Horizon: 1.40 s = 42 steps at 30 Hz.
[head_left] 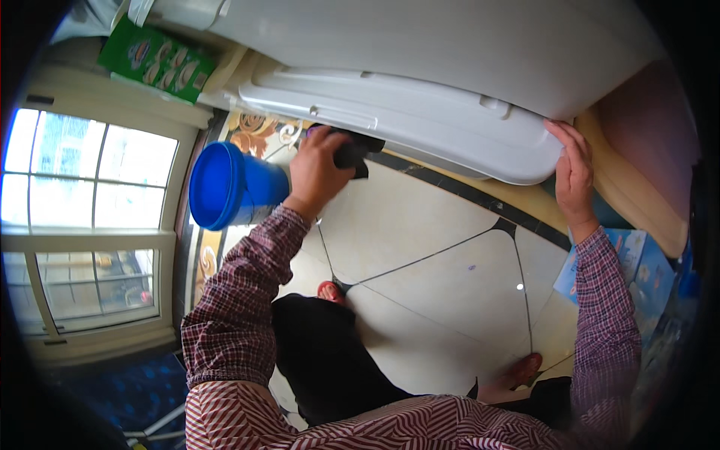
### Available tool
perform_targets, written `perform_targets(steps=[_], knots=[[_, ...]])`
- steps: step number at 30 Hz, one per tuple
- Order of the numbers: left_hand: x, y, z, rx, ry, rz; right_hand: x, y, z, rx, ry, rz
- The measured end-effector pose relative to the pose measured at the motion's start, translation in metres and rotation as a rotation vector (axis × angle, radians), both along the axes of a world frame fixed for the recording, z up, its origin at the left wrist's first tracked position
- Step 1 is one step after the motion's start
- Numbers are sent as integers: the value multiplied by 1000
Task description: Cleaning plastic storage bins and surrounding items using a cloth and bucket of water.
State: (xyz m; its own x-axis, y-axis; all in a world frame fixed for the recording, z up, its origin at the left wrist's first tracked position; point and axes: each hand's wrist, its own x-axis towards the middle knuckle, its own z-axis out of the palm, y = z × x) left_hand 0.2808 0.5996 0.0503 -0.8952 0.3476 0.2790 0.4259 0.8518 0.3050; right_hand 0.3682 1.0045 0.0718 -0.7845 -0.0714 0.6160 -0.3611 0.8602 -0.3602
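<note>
My left hand (320, 169) is closed around a dark, crumpled cloth (351, 154), partly blurred, beside the near edge of a long white plastic lid or tray (416, 112). The lid stands on its side against a large white surface (450, 39). My right hand (574, 169) rests with its fingers on the right end of the white lid. A blue plastic bucket (259, 188) is just left of my left hand, its open mouth turned to the left.
A green printed box (157, 62) lies at the upper left. Windows (95, 169) are at the left. Light blue printed packaging (624, 264) lies near my right forearm. My feet in red footwear stand on the tiled floor (427, 247).
</note>
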Motion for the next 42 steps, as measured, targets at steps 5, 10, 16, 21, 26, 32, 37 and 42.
perform_targets(steps=[5,10,16,21,26,32,37,42], knots=[[3,12,20,-217,16,-216,-2,-23,4,-84,37,-109],[16,40,20,-278,-47,-328,-4,-33,-4,-71,63,-243],[74,30,24,235,-594,-858,-15,-48,-10,-65,-7,-327],[77,-16,46,804,-730,-675,-15,-56,-5,-28,-139,-471],[0,-121,32,1030,-397,-175,-26,-92,-3,181,-101,-521],[-108,-165,-7,1193,10,312,-84,-201,2,33,-109,-499],[-89,-123,-13,895,113,64,-82,-216,-1,256,-74,-602],[-71,-119,-10,1139,13,0,-82,-212,-8,238,-105,-604]])
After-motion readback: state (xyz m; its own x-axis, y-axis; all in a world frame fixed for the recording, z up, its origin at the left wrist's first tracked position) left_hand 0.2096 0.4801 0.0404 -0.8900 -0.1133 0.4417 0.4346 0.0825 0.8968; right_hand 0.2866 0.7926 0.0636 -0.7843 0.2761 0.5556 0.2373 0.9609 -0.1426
